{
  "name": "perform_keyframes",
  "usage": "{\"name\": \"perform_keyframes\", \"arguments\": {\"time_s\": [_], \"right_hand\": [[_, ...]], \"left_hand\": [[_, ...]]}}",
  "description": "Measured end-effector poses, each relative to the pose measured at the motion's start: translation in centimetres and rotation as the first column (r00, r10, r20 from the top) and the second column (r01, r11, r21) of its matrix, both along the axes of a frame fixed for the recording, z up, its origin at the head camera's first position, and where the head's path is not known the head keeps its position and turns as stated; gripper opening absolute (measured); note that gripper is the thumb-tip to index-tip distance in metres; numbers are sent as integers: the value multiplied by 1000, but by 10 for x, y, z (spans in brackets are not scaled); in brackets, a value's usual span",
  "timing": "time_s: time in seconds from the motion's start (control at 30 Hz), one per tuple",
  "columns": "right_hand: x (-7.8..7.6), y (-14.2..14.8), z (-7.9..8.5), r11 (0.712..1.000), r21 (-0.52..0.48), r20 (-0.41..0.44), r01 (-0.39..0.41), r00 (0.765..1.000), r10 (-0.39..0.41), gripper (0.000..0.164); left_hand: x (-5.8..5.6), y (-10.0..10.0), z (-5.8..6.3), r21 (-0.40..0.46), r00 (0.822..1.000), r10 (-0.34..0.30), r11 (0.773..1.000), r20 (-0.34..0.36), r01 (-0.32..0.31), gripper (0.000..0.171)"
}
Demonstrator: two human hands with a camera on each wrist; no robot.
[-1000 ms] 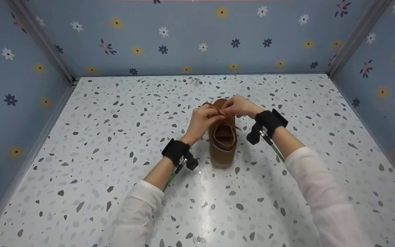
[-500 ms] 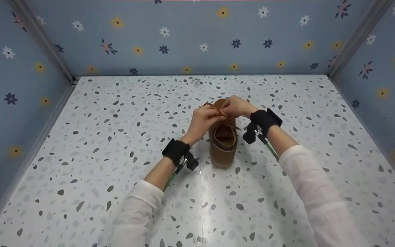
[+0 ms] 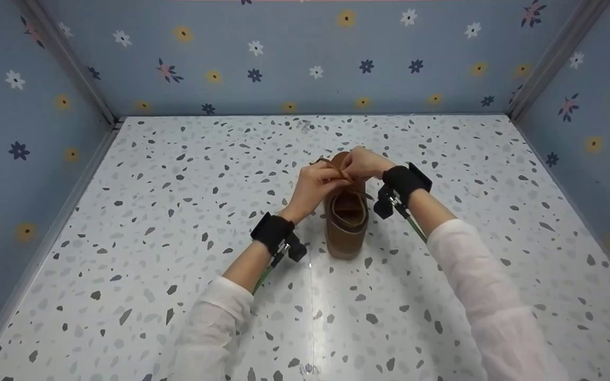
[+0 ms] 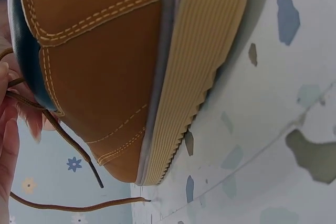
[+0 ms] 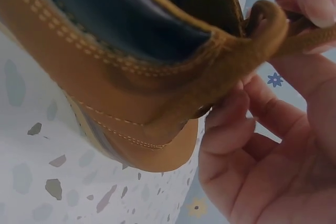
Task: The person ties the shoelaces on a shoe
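Observation:
A brown leather shoe (image 3: 344, 241) with a ridged tan sole (image 4: 194, 66) and a dark collar stands on the speckled surface, its heel toward me. My left hand (image 3: 310, 188) is over the lacing from the left, pinching the brown shoelace (image 4: 73, 142) between thumb and fingers. From the right, my right hand (image 3: 367, 163) pinches the lace close to the left fingertips, its fingers curled beside the shoe's front. In the right wrist view a loop of lace (image 5: 270, 30) rises above the collar. Two loose lace ends hang in the left wrist view. The exact grip points are partly hidden by the fingers.
The white speckled tabletop (image 3: 178, 222) spreads around the shoe. Blue flowered panels (image 3: 305, 47) enclose it at the back and both sides. Black straps with small cameras sit on both wrists (image 3: 273, 233).
My right wrist and forearm have shifted left, toward the shoe, with the right fingers staying near the lace. The left hand and the shoe look nearly still.

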State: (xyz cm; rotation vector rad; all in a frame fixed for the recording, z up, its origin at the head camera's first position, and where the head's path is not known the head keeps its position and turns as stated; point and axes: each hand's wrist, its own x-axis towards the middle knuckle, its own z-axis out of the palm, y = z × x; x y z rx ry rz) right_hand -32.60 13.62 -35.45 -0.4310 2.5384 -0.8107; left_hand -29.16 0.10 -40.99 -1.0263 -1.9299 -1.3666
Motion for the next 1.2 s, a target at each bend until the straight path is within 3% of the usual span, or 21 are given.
{"name": "perform_keyframes", "arguments": {"time_s": [0.4, 0.87, 1.03, 1.2], "right_hand": [[-3, -4, 9, 973, 198, -54, -118, 990, 131, 9], [-3, -11, 17, 954, 273, 29, -126, 992, 123, 9], [-2, -12, 17, 935, 314, -35, -168, 982, 188, 16], [-5, -8, 9, 954, 254, -129, -157, 972, 195, 23]], "left_hand": [[0, -1, 1, -14, 999, -28, 1000, -31, 27, 11], [0, -5, 1, -79, 994, -15, 997, -105, 7, 10], [1, -5, 1, -74, 995, -14, 997, -103, 7, 10], [1, -6, 2, -65, 995, -18, 998, -95, 11, 10]]}}
